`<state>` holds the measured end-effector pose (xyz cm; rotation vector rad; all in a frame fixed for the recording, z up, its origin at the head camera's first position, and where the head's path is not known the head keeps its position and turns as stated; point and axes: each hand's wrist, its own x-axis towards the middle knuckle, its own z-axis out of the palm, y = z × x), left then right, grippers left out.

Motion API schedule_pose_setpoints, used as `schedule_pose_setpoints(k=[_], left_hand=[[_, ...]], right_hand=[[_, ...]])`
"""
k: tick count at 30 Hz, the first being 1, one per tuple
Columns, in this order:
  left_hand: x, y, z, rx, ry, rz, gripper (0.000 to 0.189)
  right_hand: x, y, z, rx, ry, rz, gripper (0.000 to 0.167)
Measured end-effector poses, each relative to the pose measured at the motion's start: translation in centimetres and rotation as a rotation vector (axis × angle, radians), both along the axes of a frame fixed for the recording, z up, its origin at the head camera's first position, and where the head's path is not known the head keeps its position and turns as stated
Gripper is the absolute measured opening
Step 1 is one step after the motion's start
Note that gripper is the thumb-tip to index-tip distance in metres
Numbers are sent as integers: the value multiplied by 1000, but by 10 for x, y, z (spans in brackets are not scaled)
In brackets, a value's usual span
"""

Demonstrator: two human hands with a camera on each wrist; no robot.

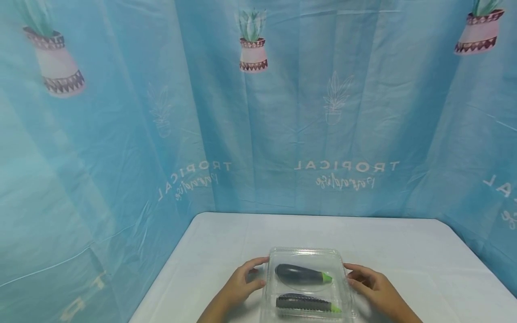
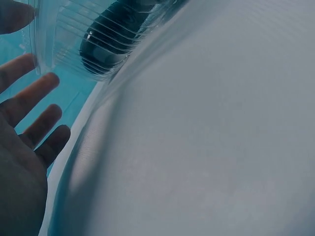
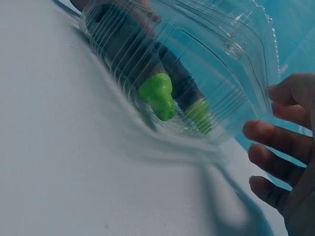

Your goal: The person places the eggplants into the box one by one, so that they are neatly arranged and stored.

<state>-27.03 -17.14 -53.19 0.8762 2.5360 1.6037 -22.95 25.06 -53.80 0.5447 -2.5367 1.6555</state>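
Note:
A clear plastic clamshell box [image 1: 303, 251] is held at its two sides over the white table. Inside lie a smooth dark toy eggplant [image 1: 300, 274] with a green end and, nearer me, a dark piece with bumpy edges [image 1: 304, 303] and a green tip. My left hand [image 1: 239, 283] pinches the left rim between thumb and index finger; the other fingers spread free in the left wrist view. On the opposite side my right hand [image 1: 376, 289] pinches the rim with thumb and fingertips. Both green ends [image 3: 158, 96] show through the ribbed wall in the right wrist view.
A white cloth covers the table [image 1: 226, 237]. Blue curtain [image 1: 274, 134] printed with potted plants and lettering hangs behind the table and along both sides.

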Motion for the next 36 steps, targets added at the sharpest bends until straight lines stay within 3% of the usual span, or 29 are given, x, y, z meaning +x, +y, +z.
schedule_pose_setpoints(k=[6, 13, 18, 24, 29, 36], left_hand=[[2, -4, -1, -34, 11, -36, 60], [-1, -11, -2, -65, 15, -134, 74], [-3, -14, -1, -73, -19, -182, 84], [-1, -15, 1, -98, -94, -174, 98], [0, -14, 3, -121, -109, -170, 102], [2, -14, 7, -121, -128, -174, 104]], right_hand=[[1, 8, 1, 13, -37, 107, 54], [2, 15, 2, -44, -113, 269, 64], [2, 17, 0, -104, -133, 399, 70], [5, 18, 2, -189, -249, 529, 79], [8, 17, 5, -213, -346, 556, 84], [11, 14, 5, -188, -375, 524, 90]])
